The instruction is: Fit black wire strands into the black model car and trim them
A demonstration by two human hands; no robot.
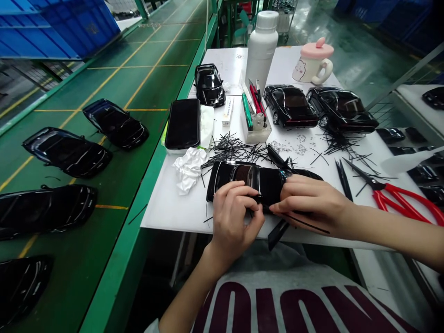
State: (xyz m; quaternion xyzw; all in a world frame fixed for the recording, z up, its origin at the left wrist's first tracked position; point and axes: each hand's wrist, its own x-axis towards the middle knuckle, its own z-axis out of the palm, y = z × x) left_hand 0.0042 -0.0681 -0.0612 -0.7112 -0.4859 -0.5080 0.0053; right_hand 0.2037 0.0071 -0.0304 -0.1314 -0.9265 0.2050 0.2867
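Note:
A black model car (pixel 265 182) lies on the white tabletop in front of me, its two doors swung out, one door (pixel 277 233) toward me. My left hand (pixel 236 215) rests by the near side of the car, thumb and forefinger pinched together at the door opening; what lies between them is too small to make out. Over the front part of the car, my right hand (pixel 307 201) is closed with fingertips at the same side. A thin black strip (pixel 308 223) runs out from under its fingers.
Loose black strips (pixel 239 148), crumpled paper (pixel 189 169), a phone (pixel 182 124) and a pen holder (pixel 257 134) surround the car. Red-handled scissors (pixel 398 194) and tweezers (pixel 343 180) lie right. Behind stand a white bottle (pixel 262 51), a mug (pixel 312 64) and more cars (pixel 291 106). Several cars (pixel 67 152) sit on the green conveyor (pixel 114 185).

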